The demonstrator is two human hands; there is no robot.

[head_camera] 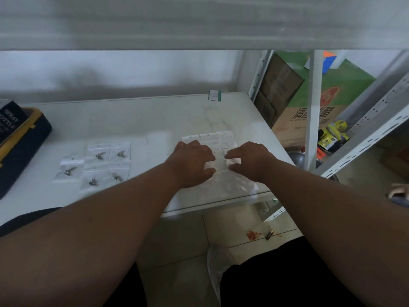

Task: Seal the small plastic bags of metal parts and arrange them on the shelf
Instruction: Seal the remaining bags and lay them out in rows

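Several small clear bags with metal parts (98,161) lie in a neat group on the left half of the white shelf board (137,120). On the right half lies a spread of clear plastic bags (230,185) near the front edge. My left hand (192,161) and my right hand (250,160) both rest palm down on this spread. Their fingertips pinch one small bag (221,166) between them. What is inside that bag is too blurred to tell.
A dark case with a yellow rim (22,142) and a box on it sit at the far left. A small green-edged tag (215,95) lies at the back edge. To the right stand metal rack posts (314,111), cardboard boxes (327,103) and yellow tape rolls (334,134).
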